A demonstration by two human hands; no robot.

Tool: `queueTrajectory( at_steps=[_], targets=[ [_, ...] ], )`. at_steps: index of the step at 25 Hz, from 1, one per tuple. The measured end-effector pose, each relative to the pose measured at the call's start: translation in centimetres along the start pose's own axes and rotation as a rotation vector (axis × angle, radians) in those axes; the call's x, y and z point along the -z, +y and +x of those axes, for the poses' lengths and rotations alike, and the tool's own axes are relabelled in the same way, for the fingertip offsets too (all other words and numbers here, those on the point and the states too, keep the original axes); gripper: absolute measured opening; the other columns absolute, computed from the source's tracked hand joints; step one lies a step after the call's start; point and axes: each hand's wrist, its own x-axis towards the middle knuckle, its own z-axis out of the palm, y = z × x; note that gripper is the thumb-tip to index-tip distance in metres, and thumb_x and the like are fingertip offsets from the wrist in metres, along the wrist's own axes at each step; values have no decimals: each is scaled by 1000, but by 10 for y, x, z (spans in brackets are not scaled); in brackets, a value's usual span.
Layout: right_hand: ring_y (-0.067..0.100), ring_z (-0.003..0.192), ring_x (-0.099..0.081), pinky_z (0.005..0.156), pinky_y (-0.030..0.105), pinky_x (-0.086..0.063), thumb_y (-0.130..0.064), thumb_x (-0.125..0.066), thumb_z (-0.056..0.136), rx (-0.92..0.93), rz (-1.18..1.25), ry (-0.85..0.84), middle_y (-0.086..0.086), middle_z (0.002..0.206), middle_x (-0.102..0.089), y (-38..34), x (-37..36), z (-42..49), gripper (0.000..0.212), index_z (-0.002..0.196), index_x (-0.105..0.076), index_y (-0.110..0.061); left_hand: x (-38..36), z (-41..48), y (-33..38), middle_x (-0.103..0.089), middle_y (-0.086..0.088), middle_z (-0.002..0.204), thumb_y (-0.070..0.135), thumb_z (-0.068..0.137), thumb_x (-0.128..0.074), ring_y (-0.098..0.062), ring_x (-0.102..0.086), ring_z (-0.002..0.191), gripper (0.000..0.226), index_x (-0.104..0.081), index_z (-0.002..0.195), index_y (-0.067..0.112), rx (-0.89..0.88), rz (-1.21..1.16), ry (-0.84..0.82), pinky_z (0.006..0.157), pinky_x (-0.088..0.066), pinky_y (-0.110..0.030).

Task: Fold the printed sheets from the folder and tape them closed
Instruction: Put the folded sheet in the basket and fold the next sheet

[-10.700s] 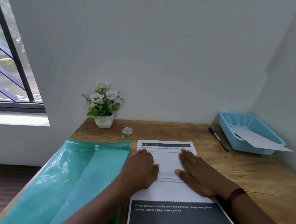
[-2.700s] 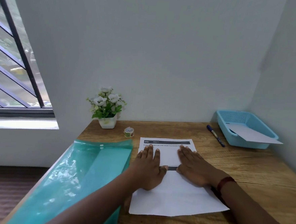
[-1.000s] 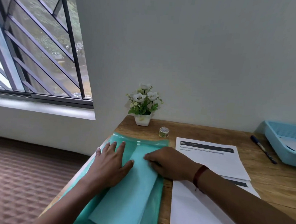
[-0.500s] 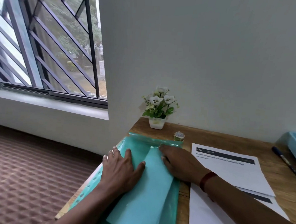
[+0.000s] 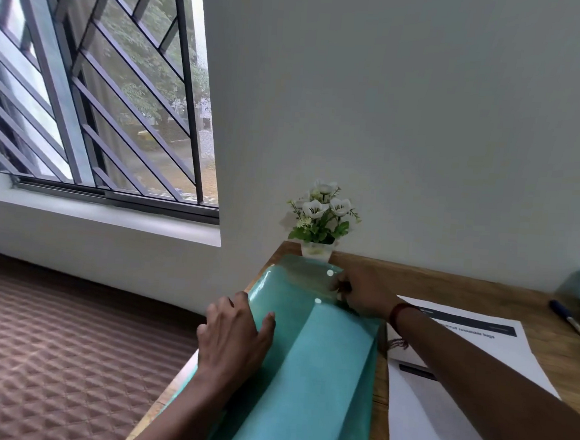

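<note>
Both hands hold the green plastic folder [image 5: 322, 376] at the tabletop's [image 5: 449, 282] left edge: left hand [image 5: 236, 336] flat, grip apart; right hand [image 5: 362, 293], grip pinching its far flap. Slick, floppy, probably best taken there; the light printed sheet [image 5: 479, 339] lies beside it.

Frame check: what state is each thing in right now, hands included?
folder: on the table, unsnapped, flap lifted at its far end.
left hand: rests on the folder's left side.
right hand: pinches the flap's edge.
printed sheet: folded over, untaped, lying beside the folder.
pen: lying on the table.
flower pot: upright.
</note>
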Motion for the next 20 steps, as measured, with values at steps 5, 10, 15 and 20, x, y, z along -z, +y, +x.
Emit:
queueTrajectory(
  at_steps=[5,10,15,20],
  targets=[
    [13,73,-66,66,26,-57,3,-66,84,-77,275,-49,4,90,-74,0,16,-1,21,101,-74,-6,17,10,-1,-59,-9,111,52,95,-44,-32,-65,87,46,-56,124,18,-74,-182,165,68,-46,-36],
    [9,65,-68,54,24,-56,-6,-76,81,-32,405,-40,-4,73,-70,3,47,-14,16,94,-74,-14,42,31,6,-63,-9,103,48,95,-47,-29,-64,81,43,-62,119,15,-211,-357,320,66,-45,-32],
    [13,65,-69,48,20,-52,-11,-79,80,-14,402,43,-1,72,-72,5,59,-30,15,94,-75,-9,45,51,16,-63,-6,93,45,97,-51,-13,-53,72,41,-66,114,10,-383,-487,383,66,-39,-25],
    [11,58,-66,45,20,-47,-7,-73,83,-59,457,79,11,78,-75,13,72,-47,7,89,-77,-8,48,56,24,-56,4,87,42,94,-51,-13,-53,69,43,-68,112,7,-481,-539,405,60,-39,-21]
  ],
)
